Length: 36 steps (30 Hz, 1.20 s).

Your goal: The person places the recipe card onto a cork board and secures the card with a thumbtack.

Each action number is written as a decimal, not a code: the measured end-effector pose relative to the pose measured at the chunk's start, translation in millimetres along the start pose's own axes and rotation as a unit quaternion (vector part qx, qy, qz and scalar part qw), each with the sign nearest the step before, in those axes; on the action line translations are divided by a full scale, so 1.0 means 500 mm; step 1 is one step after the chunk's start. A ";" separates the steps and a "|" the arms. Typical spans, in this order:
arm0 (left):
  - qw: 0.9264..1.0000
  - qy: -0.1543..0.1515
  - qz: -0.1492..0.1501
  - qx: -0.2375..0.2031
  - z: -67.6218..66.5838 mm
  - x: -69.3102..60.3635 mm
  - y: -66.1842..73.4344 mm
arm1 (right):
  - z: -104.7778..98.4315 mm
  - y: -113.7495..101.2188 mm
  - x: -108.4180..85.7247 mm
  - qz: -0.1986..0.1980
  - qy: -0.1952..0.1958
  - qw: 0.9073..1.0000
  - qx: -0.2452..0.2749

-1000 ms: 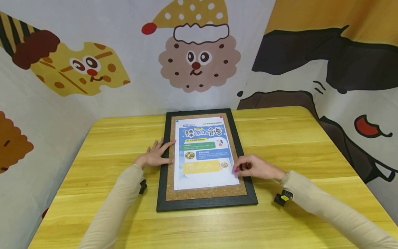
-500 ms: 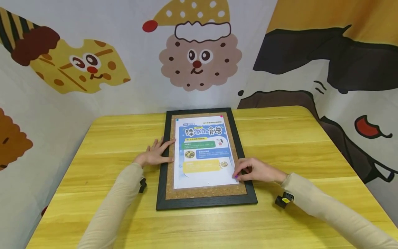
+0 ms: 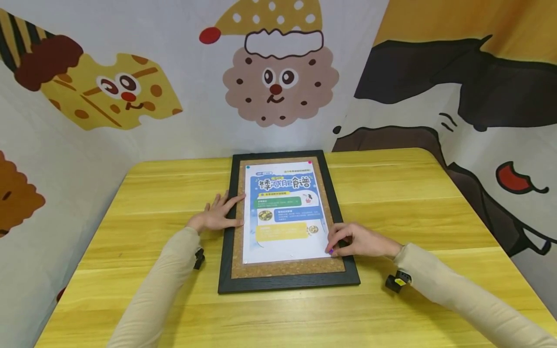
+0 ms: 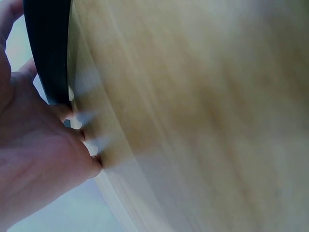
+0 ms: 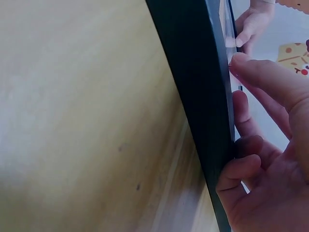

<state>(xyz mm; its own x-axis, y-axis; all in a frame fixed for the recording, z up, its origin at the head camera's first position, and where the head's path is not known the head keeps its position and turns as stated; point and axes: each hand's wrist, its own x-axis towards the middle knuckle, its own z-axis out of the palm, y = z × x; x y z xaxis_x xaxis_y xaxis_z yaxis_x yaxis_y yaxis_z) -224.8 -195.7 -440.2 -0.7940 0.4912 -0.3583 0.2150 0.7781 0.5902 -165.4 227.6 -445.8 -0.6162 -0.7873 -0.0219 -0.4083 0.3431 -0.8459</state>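
Observation:
A black-framed cork board lies flat on the table with a printed poster on it. A blue push pin sits at the poster's top left corner and a pink push pin at its top right. My right hand pinches a purple push pin at the poster's lower right corner; in the right wrist view the fingers hide it. Across the board's left edge rests my left hand, fingers spread, thumb and forefinger reaching the poster's edge. The left wrist view shows its other fingers against the table beside the frame.
The yellow wood-grain table spreads around the board on all sides. Behind it hangs a white cloth printed with cartoon food. Each wrist wears a small black camera, such as the right wrist camera.
My right hand has shifted slightly down along the poster's right edge to its corner, carrying the purple push pin. My left hand stays in place on the board.

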 end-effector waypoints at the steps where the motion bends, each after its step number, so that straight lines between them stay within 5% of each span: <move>1: 1.000 0.000 -0.001 0.002 0.001 0.001 -0.002 | 0.001 0.000 0.000 0.002 0.000 1.000 0.001; 36: 1.000 0.003 -0.007 0.006 0.002 0.002 0.001 | 0.006 -0.009 -0.002 0.016 0.010 0.999 -0.040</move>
<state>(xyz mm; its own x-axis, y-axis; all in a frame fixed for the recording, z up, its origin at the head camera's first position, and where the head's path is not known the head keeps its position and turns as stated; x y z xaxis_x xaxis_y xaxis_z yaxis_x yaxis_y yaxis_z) -224.8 -194.4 -441.0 -0.7998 0.4788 -0.3621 0.2108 0.7888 0.5773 -160.8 225.4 -443.5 -0.6422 -0.7657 -0.0366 -0.4404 0.4076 -0.7999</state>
